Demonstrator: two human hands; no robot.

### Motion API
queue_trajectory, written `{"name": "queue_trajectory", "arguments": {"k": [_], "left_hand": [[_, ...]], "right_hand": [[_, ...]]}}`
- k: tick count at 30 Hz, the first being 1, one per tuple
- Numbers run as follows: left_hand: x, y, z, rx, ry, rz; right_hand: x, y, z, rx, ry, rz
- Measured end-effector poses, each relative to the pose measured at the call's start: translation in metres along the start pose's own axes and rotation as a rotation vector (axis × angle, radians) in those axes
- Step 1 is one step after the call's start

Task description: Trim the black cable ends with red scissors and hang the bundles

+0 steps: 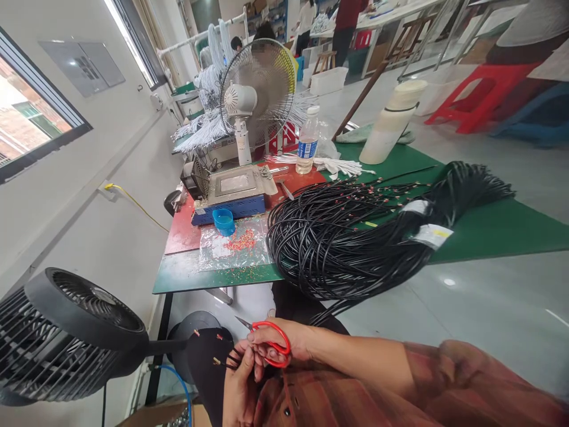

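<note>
My right hand [265,337] is wrapped round the red-handled scissors [287,342], whose pointed blades angle up and left. Just below it, my left hand [242,376] pinches several thin black cables [231,359]. Their stripped ends show small coloured wires, red and yellowish, over my dark trouser leg. The fingers of the two hands meet, and part of the grip on the cables is hidden. Beyond my hands a large bundle of black cables [311,243] lies on the green table [489,231], bound with white labels [433,236].
A plastic sheet with red and orange scraps [242,240], a blue cup [223,222] and a blue-based heating device [235,204] occupy the table's left part. A bottle [306,142] and a standing fan [258,95] are behind. A black fan [80,332] stands at left.
</note>
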State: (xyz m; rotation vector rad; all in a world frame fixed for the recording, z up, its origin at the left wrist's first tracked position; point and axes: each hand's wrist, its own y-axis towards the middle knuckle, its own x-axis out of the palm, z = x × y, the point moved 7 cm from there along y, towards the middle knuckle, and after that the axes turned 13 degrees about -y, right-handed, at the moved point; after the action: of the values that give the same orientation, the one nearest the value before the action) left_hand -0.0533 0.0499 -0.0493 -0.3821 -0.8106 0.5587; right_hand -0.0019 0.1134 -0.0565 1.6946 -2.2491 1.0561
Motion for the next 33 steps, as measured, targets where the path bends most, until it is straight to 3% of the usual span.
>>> {"name": "queue_trajectory", "arguments": {"k": [7,15,22,29,33], "left_hand": [[0.014,-0.001,0.004,0.020,-0.036,-0.027],[0.004,0.001,0.003,0.048,-0.013,0.031],[-0.004,0.004,0.005,0.103,0.006,0.068],[0.008,0.001,0.007,0.092,-0.005,0.001],[0.012,-0.001,0.006,0.067,-0.009,0.007]], "right_hand": [[-0.005,-0.004,-0.004,-0.114,-0.065,0.088],[-0.001,-0.009,-0.015,-0.254,-0.124,0.079],[-0.004,-0.010,-0.015,-0.319,-0.207,0.159],[-0.007,-0.004,-0.006,-0.228,-0.037,0.132],[-0.004,-0.005,-0.009,-0.251,-0.025,0.101]]}}
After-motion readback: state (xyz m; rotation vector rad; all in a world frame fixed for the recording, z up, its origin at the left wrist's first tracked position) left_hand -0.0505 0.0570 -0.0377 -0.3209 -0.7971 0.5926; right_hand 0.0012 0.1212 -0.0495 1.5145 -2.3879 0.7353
